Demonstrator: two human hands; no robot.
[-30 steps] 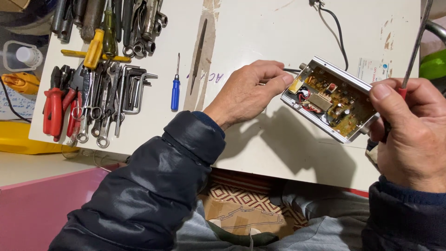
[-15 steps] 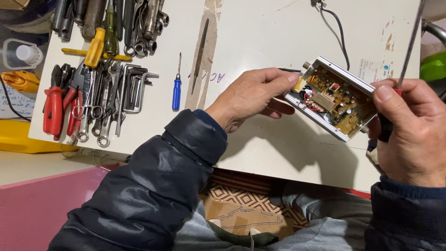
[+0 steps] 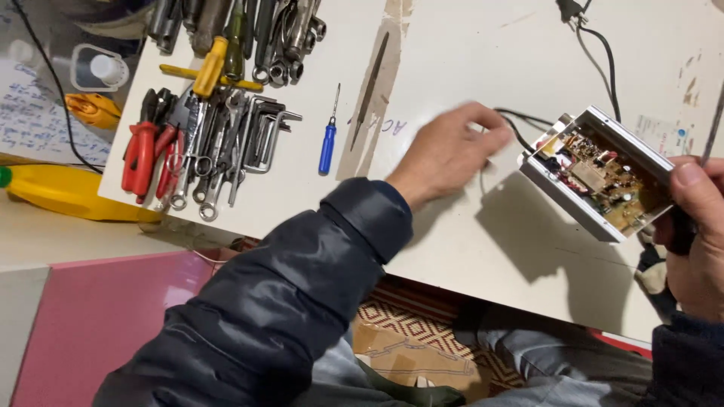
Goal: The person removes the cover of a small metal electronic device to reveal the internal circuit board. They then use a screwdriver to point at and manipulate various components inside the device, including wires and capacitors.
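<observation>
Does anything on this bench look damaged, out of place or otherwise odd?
The metal box stands out: it is open, its circuit board bare, and it is tipped up off the white board in the right hand. The board's surface is scuffed, with a worn brown strip near the blue screwdriver.

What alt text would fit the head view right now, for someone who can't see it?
The right hand holds an open metal case with a circuit board tilted above a white board, while the left hand hovers beside its black cable. A blue screwdriver and a heap of pliers and wrenches lie to the left.
</observation>
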